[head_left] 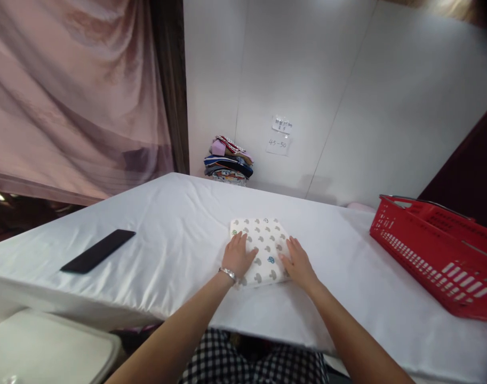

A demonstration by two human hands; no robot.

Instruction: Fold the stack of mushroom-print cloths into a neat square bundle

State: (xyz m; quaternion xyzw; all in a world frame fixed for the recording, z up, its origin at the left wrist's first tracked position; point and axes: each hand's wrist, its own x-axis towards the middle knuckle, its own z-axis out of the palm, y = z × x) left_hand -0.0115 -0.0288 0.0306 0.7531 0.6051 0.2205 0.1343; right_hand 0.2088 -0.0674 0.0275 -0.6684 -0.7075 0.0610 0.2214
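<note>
A folded white cloth [263, 234] printed with grey mushrooms and a few coloured ones lies flat on the table in front of me. Along its left edge rests my left hand [239, 255], fingers stretched forward over the fabric, a silvery bracelet at the wrist. My right hand [298, 262] lies on the cloth's right edge with its fingers extended and its thumb on the print. Both hands press from above or the sides; neither grips it. Parts of the cloth's side edges are hidden under them.
The table has a white satiny cover [179, 234]. A long dark flat object [99, 252] lies on the left. At the right stands a red plastic basket [431, 256]. Behind the table is a stack of folded fabrics [229, 162] by the wall, and a white chair [47, 346] is at lower left.
</note>
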